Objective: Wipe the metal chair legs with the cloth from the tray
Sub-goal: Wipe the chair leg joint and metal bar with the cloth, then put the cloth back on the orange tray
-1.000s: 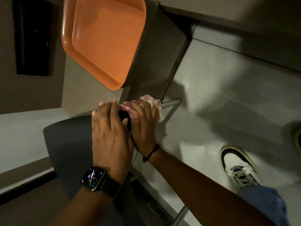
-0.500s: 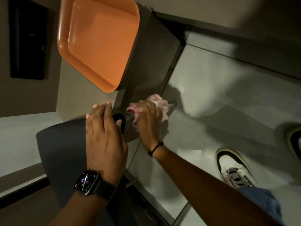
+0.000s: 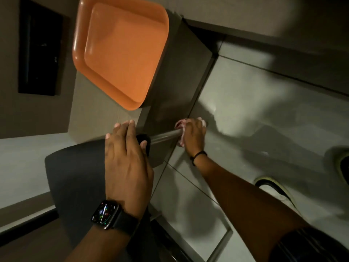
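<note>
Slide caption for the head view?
Right hand wipes chair leg with cloth; left hand steadies chair.

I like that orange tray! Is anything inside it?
Nothing shows inside the orange tray. The cloth is out, in the right hand, wrapped round the chair leg. What's under the tray is hidden.

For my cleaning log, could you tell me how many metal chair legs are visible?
2: one leg gripped through the cloth by the right hand; another at the bottom. Others may be hidden.

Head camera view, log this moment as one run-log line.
stage: wiping chair leg | right hand: cloth wrapped on leg | left hand: flat on chair seat | orange tray: empty
</note>
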A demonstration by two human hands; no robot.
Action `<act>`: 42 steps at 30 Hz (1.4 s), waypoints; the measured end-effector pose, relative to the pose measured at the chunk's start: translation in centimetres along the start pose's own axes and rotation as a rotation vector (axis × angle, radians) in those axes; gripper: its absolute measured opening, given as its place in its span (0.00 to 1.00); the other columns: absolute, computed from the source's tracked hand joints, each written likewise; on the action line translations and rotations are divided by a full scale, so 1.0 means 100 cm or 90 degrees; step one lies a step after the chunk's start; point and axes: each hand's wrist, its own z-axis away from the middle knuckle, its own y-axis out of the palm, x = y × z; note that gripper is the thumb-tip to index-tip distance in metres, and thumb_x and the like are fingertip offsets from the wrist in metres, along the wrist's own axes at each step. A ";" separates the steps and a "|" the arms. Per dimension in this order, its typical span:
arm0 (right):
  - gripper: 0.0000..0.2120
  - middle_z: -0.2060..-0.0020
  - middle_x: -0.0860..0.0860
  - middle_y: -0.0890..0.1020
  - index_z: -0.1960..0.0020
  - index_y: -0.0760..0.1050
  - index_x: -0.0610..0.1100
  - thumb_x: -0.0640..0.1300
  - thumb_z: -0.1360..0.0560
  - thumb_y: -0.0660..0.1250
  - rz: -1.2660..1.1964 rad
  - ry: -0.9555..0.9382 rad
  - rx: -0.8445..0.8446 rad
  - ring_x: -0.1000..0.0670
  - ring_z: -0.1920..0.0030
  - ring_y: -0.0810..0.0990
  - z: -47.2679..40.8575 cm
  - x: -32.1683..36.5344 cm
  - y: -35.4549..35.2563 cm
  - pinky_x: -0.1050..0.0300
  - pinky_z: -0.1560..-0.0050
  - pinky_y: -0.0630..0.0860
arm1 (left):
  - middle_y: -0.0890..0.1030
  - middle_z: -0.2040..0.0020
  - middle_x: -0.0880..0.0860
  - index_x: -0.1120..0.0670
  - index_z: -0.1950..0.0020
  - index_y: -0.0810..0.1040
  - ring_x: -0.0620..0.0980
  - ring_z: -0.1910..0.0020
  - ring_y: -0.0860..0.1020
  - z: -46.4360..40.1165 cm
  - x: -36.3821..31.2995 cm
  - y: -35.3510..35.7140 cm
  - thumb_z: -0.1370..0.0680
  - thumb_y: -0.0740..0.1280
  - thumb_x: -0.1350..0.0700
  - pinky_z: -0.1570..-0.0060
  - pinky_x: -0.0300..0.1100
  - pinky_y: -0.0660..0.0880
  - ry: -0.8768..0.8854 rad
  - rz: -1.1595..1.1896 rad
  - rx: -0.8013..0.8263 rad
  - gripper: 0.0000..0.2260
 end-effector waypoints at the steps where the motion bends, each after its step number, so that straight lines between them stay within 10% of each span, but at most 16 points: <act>1: 0.21 0.23 0.40 0.78 0.33 0.84 0.41 0.43 0.10 0.53 -0.027 -0.010 -0.026 0.38 0.13 0.63 0.015 0.009 0.003 0.42 0.08 0.48 | 0.69 0.23 0.62 0.61 0.21 0.64 0.61 0.20 0.63 0.000 -0.001 0.000 0.14 0.56 0.56 0.17 0.56 0.54 -0.001 -0.001 -0.002 0.22; 5: 0.18 0.25 0.37 0.80 0.29 0.81 0.35 0.39 0.10 0.57 -0.169 -0.051 -0.045 0.35 0.17 0.71 0.073 0.051 -0.003 0.54 0.11 0.59 | 0.67 0.22 0.62 0.61 0.20 0.62 0.62 0.19 0.62 0.000 -0.002 -0.002 0.14 0.56 0.55 0.17 0.56 0.54 -0.003 -0.003 0.010 0.23; 12: 0.21 0.33 0.26 0.83 0.34 0.81 0.30 0.37 0.08 0.50 -0.554 0.145 0.077 0.28 0.31 0.83 0.139 0.123 -0.066 0.36 0.27 0.80 | 0.66 0.22 0.68 0.66 0.20 0.62 0.68 0.20 0.61 -0.004 -0.009 -0.018 0.16 0.58 0.57 0.19 0.61 0.54 -0.012 0.065 0.094 0.25; 15: 0.22 0.29 0.25 0.78 0.37 0.80 0.35 0.45 0.08 0.49 -0.747 0.234 0.145 0.31 0.31 0.78 0.150 0.160 -0.113 0.29 0.18 0.69 | 0.63 0.18 0.64 0.62 0.17 0.56 0.64 0.17 0.56 -0.012 -0.010 -0.039 0.15 0.54 0.50 0.17 0.59 0.48 -0.054 0.221 0.179 0.28; 18: 0.37 0.20 0.29 0.73 0.19 0.70 0.35 0.64 0.10 0.45 -0.749 0.237 0.260 0.32 0.21 0.73 0.161 0.200 -0.144 0.31 0.11 0.60 | 0.70 0.21 0.53 0.50 0.17 0.58 0.52 0.20 0.66 -0.023 -0.021 -0.068 0.17 0.54 0.43 0.18 0.52 0.53 -0.136 0.460 0.209 0.29; 24: 0.23 0.21 0.31 0.75 0.16 0.65 0.36 0.38 0.10 0.54 -0.508 0.149 0.271 0.32 0.25 0.80 0.149 0.291 -0.160 0.37 0.24 0.78 | 0.83 0.39 0.48 0.48 0.23 0.69 0.39 0.47 0.84 -0.071 -0.022 -0.133 0.19 0.65 0.56 0.46 0.36 0.80 -0.414 0.890 0.156 0.24; 31: 0.12 0.35 0.40 0.87 0.32 0.79 0.44 0.37 0.12 0.63 0.037 -0.049 0.191 0.37 0.32 0.86 0.078 0.370 -0.146 0.34 0.26 0.82 | 0.87 0.47 0.52 0.51 0.42 0.84 0.53 0.47 0.85 -0.127 0.024 -0.135 0.19 0.66 0.60 0.44 0.49 0.83 -0.503 0.818 0.014 0.10; 38: 0.13 0.40 0.49 0.91 0.30 0.81 0.46 0.38 0.12 0.66 -0.035 -0.040 0.284 0.44 0.36 0.90 -0.018 0.385 -0.090 0.50 0.39 0.89 | 0.83 0.37 0.53 0.50 0.31 0.78 0.53 0.39 0.82 -0.184 0.033 -0.068 0.18 0.63 0.56 0.36 0.52 0.79 -0.551 0.874 -0.032 0.15; 42: 0.24 0.22 0.39 0.75 0.19 0.66 0.42 0.44 0.13 0.63 0.659 -0.315 0.116 0.33 0.22 0.74 -0.057 0.352 -0.081 0.38 0.23 0.72 | 0.75 0.30 0.61 0.55 0.25 0.72 0.62 0.32 0.75 -0.195 0.040 -0.023 0.19 0.60 0.53 0.31 0.50 0.71 -0.404 0.582 0.019 0.22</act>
